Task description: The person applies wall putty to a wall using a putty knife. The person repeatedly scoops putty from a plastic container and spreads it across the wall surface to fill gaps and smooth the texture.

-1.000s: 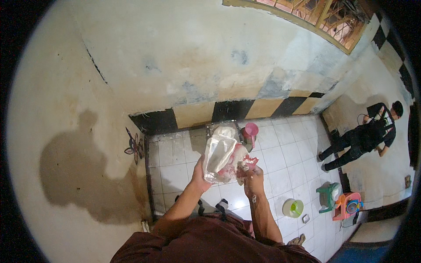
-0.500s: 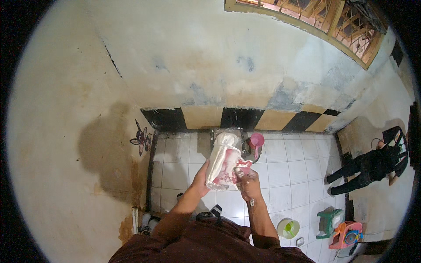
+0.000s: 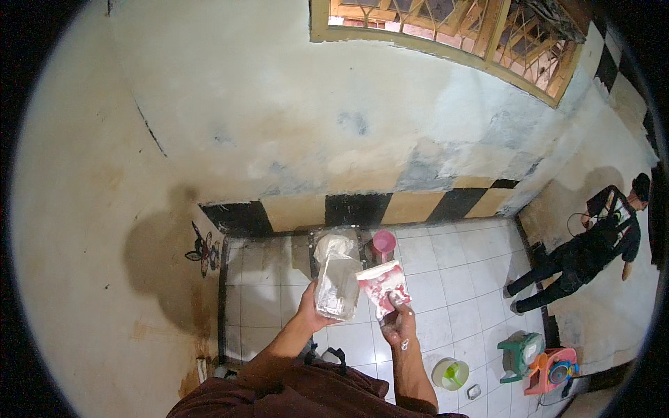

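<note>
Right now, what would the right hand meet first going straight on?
Past its smeared scraper, the right hand points at the pink dipper first, though depth is unclear and it might pass above.

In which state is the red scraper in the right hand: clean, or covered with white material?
Partly covered: white smears show on the scraper.

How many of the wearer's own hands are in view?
2: left hand gripping the pale tray by its left side; right hand holding the white-smeared red tool.
</note>
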{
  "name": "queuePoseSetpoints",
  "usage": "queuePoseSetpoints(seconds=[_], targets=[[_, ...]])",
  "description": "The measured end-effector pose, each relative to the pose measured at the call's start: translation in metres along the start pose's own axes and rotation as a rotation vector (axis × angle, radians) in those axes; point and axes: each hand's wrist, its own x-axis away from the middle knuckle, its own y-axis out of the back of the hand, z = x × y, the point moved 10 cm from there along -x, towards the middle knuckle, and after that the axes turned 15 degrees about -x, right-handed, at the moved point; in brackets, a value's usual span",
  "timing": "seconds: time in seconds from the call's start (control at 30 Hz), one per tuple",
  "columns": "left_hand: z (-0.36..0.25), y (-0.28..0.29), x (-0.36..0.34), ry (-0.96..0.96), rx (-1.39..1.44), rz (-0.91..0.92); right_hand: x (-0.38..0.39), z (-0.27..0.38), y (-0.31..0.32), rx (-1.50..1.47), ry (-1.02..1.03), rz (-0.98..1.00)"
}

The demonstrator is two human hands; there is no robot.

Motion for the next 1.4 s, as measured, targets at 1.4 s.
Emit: queuePoseSetpoints(seconds=[1.4], targets=[[-0.222, -0.019, -0.205, -0.172, 0.042, -0.035, -0.278, 0.007, -0.162, 0.064, -0.212, 0.149]])
